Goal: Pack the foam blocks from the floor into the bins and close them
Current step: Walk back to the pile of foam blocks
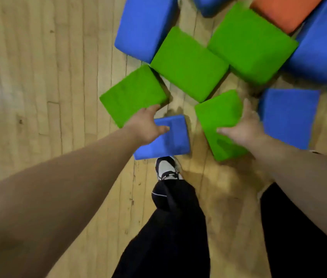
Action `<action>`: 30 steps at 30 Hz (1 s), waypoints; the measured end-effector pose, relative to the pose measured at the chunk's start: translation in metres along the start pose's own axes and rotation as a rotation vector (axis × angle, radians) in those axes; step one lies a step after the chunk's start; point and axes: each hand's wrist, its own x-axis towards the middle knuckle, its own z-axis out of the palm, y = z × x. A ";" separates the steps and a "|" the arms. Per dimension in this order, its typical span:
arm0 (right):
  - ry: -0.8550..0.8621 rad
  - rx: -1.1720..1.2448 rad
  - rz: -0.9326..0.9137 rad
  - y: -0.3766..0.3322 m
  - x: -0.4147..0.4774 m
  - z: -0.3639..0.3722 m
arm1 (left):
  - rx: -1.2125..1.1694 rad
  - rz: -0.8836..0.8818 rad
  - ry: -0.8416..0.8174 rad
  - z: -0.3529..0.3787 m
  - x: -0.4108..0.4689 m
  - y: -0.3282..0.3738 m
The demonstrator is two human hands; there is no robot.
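- Progress: early, as I judge it. No bin shows in the head view, and at least 10 foam blocks (188, 65) lie on the wood floor (38, 77), so packing and closing are both still ahead.
- Where they lie: the cluster fills the picture from 12 to 3 o'clock. It holds 4 green blocks, at least 5 blue ones and 1 orange block (285, 11) at the 1 o'clock edge.
- Right hand (247, 125): spread wide and gripping the near green block (219, 117), at 2 o'clock of the shoe (167, 167). The thumb lies across its top face and the fingers run down its right side. I cannot tell whether the block is off the floor.
- Left hand (146, 125): open, with relaxed fingers, holding nothing. It is above the small blue block (168, 141) at 12 o'clock of the shoe. Its fingertips are at the near corner of the left green block (132, 95), but I cannot tell if they touch it.
- Look: the blocks are thick and squared with rounded edges, matte in plain colours, and look soft. Several touch or overlap.
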 end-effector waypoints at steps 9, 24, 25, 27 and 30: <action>0.104 0.101 -0.038 0.060 -0.003 0.102 | 0.572 0.111 -0.069 0.072 0.085 -0.080; -0.089 -0.038 -0.154 0.034 -0.036 0.055 | 0.347 0.106 -0.085 0.088 -0.009 -0.066; -0.093 -0.018 -0.157 0.036 -0.047 0.057 | 0.345 0.089 -0.079 0.095 -0.021 -0.055; -0.084 0.055 -0.101 0.046 -0.078 0.056 | 0.325 0.040 -0.092 0.103 -0.052 -0.030; -0.045 0.232 0.049 0.076 -0.140 0.020 | 0.314 0.006 -0.120 0.095 -0.113 0.018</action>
